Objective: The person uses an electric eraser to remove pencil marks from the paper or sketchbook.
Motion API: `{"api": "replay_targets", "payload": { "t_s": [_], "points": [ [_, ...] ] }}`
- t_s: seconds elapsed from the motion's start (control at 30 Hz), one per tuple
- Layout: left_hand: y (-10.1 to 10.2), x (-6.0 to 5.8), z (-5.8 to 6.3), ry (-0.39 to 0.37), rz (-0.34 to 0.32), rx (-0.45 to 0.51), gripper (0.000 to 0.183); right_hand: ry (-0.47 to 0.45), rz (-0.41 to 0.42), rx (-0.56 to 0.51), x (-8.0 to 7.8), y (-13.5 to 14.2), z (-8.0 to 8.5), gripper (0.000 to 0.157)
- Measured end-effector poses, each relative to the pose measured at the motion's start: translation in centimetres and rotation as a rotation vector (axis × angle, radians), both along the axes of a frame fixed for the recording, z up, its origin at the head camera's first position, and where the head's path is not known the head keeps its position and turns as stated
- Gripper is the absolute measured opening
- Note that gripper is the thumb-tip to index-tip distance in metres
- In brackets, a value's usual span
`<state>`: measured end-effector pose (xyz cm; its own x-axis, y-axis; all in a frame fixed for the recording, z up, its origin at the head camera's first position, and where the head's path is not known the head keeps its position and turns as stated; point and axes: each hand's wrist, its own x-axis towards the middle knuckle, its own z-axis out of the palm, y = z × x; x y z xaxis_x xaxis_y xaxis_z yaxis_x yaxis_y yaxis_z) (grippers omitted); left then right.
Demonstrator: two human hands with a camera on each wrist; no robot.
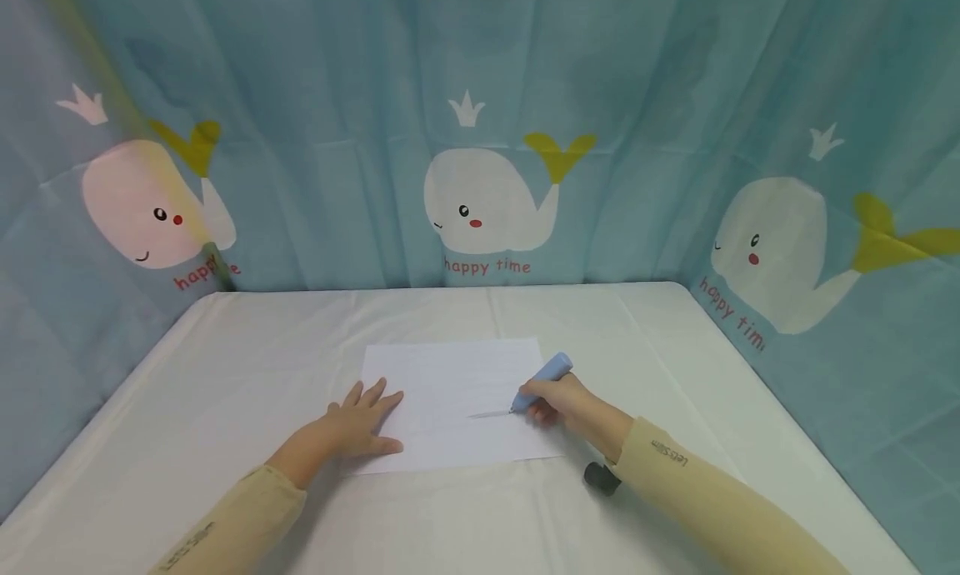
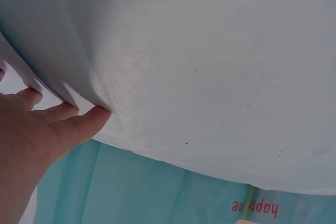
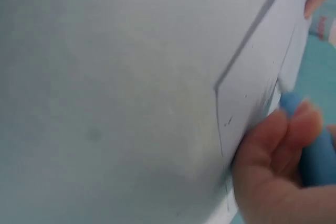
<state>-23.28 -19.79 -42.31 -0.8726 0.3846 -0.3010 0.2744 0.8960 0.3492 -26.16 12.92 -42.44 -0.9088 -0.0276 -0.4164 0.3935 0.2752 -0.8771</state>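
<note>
"Let's Slim" sleeves [image 1: 667,453]; curtain [image 1: 487,266] reads "happy time".

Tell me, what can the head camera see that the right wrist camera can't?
Only the head view shows the left hand pressing flat on the white sheet of paper, the white whale pictures on the teal curtain, and a small black object. Only the right wrist view shows the fingertips close up. Both show the right hand gripping the light blue pen.

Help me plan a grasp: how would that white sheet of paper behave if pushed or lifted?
The sheet of paper looks thin and flat, so probably floppy and very light. It likely slides on the smooth tablecloth; the left hand lies flat on it while the right hand holds the blue pen.
</note>
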Motion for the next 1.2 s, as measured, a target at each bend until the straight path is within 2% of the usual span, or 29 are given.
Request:
{"api": "replay_targets", "payload": {
  "t_s": [0.13,0.53,0.83,1.0,1.2],
  "points": [
    [-0.06,-0.24,-0.34,0.006,-0.01,0.0,0.087,0.001,0.004,-0.007,-0.03,0.22,-0.02,0.023],
    [-0.16,-0.04,-0.22,0.001,0.004,0.006,0.086,0.0,0.02,-0.002,0.03,0.39,0.13,0.024],
    [-0.22,-0.04,-0.13,0.0,0.006,0.004,0.086,-0.03,0.069,-0.035,-0.07,0.17,0.17,0.023],
    [-0.11,-0.05,-0.06,-0.001,0.009,0.005,0.086,-0.012,0.048,-0.046,-0.13,-0.04,0.4,0.022],
    [0.02,0.0,0.02,-0.003,0.01,0.006,0.086,0.006,-0.02,-0.028,-0.1,-0.35,0.36,0.022]
  ]
}}
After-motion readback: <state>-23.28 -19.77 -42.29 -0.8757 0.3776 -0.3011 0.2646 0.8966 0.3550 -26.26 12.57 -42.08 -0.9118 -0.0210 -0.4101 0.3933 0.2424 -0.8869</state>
